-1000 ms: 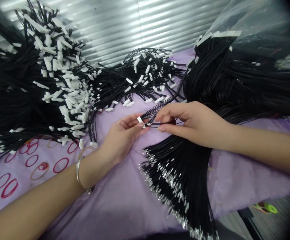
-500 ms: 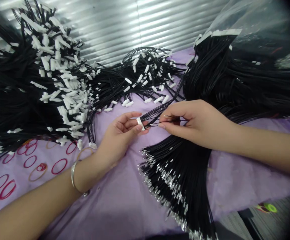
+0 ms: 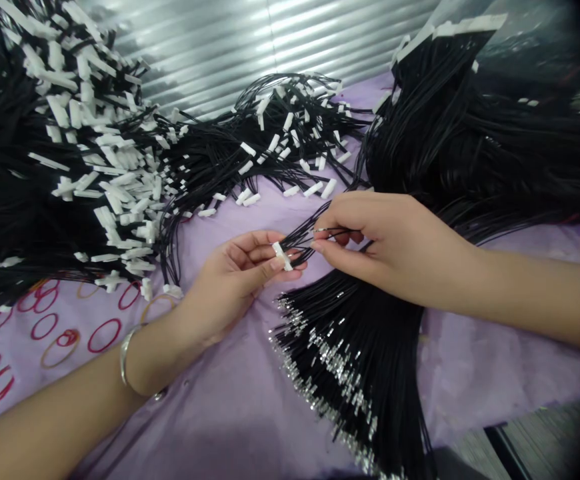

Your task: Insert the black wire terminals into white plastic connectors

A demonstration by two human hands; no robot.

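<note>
Between the thumb and fingers of my left hand (image 3: 243, 273) is a small white connector housing (image 3: 283, 257). Several black wires (image 3: 303, 230) run out of its far side, up and to the right. My right hand (image 3: 375, 240) pinches a thin black wire (image 3: 343, 231) with a silver terminal at its end, just right of the housing. The terminal is apart from the housing. Below my right hand fans out a thick bundle of black wires with silver terminals (image 3: 340, 360), lying on the purple cloth (image 3: 230, 407).
A large heap of black wires with white connectors (image 3: 115, 180) fills the left. A smaller heap (image 3: 285, 140) lies at the back middle, more wires (image 3: 435, 120) at the back right. Red and tan rubber bands (image 3: 104, 335) are scattered at left. A ribbed metallic surface (image 3: 270, 40) stands behind.
The view has shifted slightly. My right hand has changed its hold on the wire, whose silver tip now points left towards the housing. My left hand keeps the connector housing.
</note>
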